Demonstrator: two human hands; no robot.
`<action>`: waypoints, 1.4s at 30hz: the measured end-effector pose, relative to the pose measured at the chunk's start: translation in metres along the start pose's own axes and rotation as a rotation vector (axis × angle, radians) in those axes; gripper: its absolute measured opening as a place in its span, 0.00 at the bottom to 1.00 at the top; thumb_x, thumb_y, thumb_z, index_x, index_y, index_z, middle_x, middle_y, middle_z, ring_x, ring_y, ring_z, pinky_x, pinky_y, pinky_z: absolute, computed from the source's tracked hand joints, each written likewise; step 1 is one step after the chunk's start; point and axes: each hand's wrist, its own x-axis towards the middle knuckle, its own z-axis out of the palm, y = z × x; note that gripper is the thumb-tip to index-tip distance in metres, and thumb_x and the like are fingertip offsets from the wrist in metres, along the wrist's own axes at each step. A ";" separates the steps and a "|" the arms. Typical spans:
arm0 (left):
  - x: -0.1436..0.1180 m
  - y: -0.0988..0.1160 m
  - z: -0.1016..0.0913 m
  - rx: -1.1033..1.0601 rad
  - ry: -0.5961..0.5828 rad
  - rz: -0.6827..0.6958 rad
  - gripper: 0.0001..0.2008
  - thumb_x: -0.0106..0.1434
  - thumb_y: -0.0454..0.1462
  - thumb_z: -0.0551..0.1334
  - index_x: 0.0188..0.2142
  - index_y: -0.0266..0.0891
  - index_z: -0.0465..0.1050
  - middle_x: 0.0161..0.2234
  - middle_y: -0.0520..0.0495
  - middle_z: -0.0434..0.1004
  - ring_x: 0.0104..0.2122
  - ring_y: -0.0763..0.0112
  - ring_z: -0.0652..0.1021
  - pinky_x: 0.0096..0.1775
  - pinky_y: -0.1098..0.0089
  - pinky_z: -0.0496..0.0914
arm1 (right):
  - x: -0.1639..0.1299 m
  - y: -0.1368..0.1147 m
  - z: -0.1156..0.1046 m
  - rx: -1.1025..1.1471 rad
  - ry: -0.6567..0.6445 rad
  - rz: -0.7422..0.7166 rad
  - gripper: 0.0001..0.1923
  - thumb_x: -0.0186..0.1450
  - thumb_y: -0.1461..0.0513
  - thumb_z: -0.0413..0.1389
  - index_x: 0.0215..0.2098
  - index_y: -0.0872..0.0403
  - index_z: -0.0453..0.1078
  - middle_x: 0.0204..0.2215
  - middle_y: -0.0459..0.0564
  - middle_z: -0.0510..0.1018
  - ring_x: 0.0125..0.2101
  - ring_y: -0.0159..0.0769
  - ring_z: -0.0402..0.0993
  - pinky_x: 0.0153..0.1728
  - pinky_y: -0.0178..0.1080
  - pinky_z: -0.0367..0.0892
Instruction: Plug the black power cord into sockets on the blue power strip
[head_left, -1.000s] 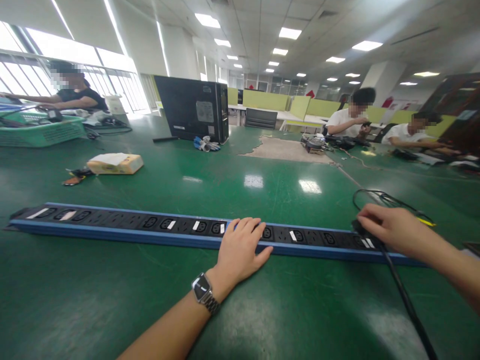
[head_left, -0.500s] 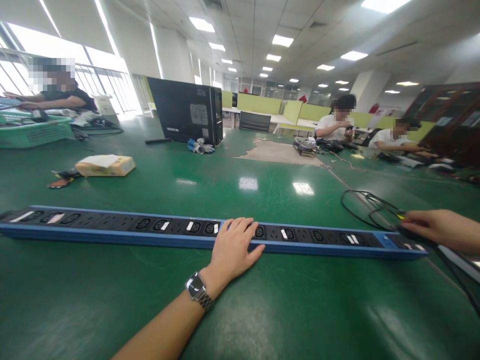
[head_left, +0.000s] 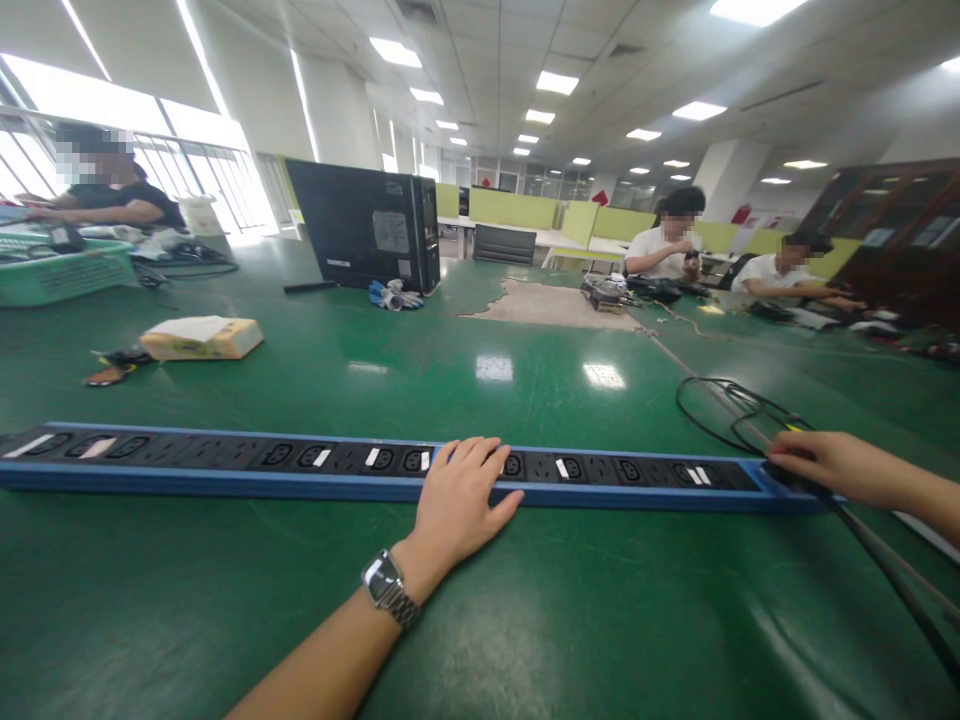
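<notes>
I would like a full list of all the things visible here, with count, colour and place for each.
power strip: 1, black with blue edges, lying across the near table
cable: 1, black, running from the strip's right end
coiled wire: 1, black, behind that end
tissue box: 1, tan, left middle
computer case: 1, black, far centre
basket: 1, green, far left
table: 1, green
people: 3, seated at the far edges
wristwatch: 1, silver, left wrist
left hand: flat on the strip
right hand: on the strip's right end
</notes>
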 end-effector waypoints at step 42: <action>0.000 -0.002 0.002 0.003 -0.013 0.003 0.24 0.60 0.46 0.61 0.53 0.39 0.69 0.54 0.43 0.71 0.54 0.57 0.69 0.56 0.54 0.59 | 0.020 -0.010 0.007 -0.187 -0.300 -0.075 0.16 0.63 0.52 0.44 0.28 0.51 0.67 0.26 0.52 0.76 0.28 0.41 0.71 0.32 0.39 0.60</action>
